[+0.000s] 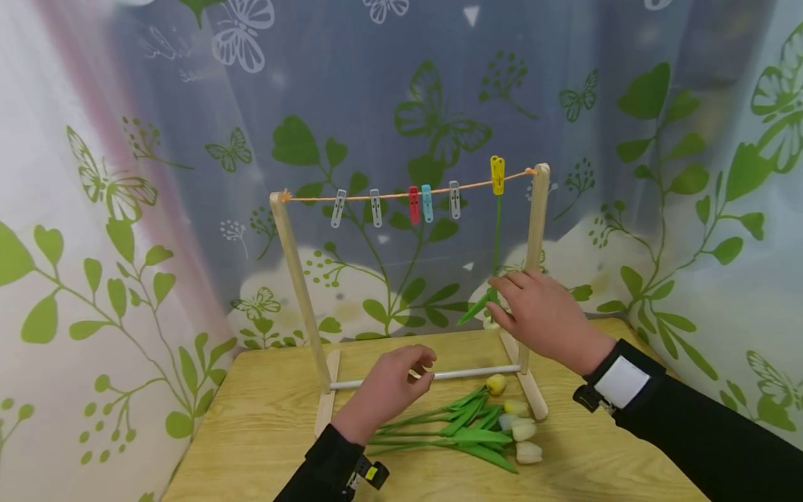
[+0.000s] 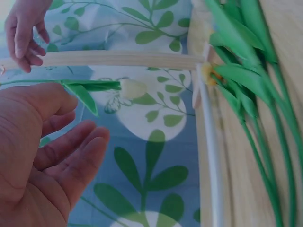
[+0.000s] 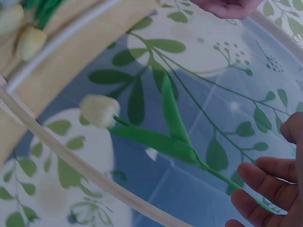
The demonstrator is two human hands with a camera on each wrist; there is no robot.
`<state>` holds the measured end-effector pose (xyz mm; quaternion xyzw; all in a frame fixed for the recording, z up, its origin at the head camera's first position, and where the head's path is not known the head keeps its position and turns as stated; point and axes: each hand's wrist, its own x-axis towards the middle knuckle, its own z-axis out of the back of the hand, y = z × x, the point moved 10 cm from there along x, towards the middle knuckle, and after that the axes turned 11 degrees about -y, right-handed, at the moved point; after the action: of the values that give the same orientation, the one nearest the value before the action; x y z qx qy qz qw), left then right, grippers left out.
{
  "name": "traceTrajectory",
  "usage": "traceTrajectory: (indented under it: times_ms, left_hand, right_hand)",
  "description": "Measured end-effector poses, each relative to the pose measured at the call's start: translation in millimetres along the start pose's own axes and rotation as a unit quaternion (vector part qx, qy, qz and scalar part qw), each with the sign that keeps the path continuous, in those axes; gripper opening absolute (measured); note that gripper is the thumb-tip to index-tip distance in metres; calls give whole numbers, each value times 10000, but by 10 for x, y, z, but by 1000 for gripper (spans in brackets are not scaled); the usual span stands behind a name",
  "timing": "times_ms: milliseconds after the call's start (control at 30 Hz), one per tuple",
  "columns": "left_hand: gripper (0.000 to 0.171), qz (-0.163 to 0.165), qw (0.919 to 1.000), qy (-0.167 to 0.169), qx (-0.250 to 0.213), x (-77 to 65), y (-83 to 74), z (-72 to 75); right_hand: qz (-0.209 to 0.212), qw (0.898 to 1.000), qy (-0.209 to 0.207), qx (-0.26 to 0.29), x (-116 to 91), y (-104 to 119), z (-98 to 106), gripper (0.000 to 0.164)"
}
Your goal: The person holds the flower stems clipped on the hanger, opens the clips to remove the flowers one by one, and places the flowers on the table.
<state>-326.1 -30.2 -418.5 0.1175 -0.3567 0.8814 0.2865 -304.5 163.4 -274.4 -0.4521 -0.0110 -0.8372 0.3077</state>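
A white artificial tulip point(image 3: 100, 111) hangs bloom down from a yellow clothespin point(image 1: 498, 176) on the orange string point(image 1: 385, 197). Beside its stem is my right hand point(image 1: 548, 314), fingers loosely bent and apart, not closed round it; whether a fingertip touches the stem I cannot tell. My left hand point(image 1: 395, 387) hovers over the table in front of the frame's white bottom rod point(image 1: 477, 374), its fingers relaxed with nothing between them. Below and to its right lie several tulips point(image 1: 479, 437), white and yellow, blooms to the right.
The string runs between two wooden posts, left point(image 1: 297, 286) and right point(image 1: 537, 223), on a wood-grain table point(image 1: 251, 418). Also clipped on it are several clothespins: clear ones point(image 1: 376, 208), a red one point(image 1: 414, 205) and a blue one point(image 1: 427, 203). A leaf-patterned curtain point(image 1: 351, 90) hangs behind.
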Motion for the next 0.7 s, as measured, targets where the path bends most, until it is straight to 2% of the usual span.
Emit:
traceTrajectory:
  times_ms: [167, 400, 700]
  left_hand:
    - [38, 56, 9990, -243, -363, 152, -78, 22]
    - [47, 266, 9919, -292, -1207, 410, -220, 54]
    - [46, -7, 9901, -570, -1283, 785, -510, 166]
  right_hand:
    - [26, 9998, -209, -40, 188, -96, 172, 42]
    - [82, 9966, -792, -216, 464, -223, 495, 41]
    - [283, 9927, -1092, -432, 771, -411, 735, 38]
